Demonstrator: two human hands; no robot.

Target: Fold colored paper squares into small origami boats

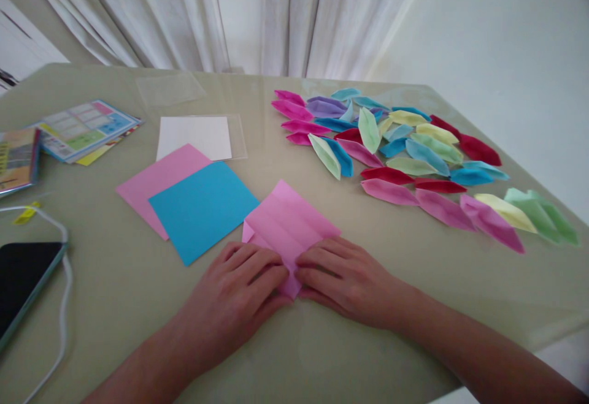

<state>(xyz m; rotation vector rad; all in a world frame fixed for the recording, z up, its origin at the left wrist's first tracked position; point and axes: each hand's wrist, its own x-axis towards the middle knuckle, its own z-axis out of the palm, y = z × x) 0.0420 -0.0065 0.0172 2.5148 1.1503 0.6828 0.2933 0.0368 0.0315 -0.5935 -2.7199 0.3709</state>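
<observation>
A creased pink sheet of origami paper point(289, 217) lies on the table with one corner pointing away from me and its left corner folded in. My left hand point(248, 281) grips its near left edge, fingers curled and thumb at the near tip. On the near right edge my right hand point(343, 278) holds it in the same way, fingertips close to the left ones. Part of the paper under both hands is hidden. Just left of it are a flat blue sheet point(205, 208) and, partly under that, another pink sheet point(163, 177).
Folded paper pieces point(391, 152) in many colours spread over the right side of the table point(322, 355). A white sheet stack point(196, 136) lies behind the flat sheets. At left are printed cards point(87, 131), a phone point(27, 281) and a white cable point(67, 293).
</observation>
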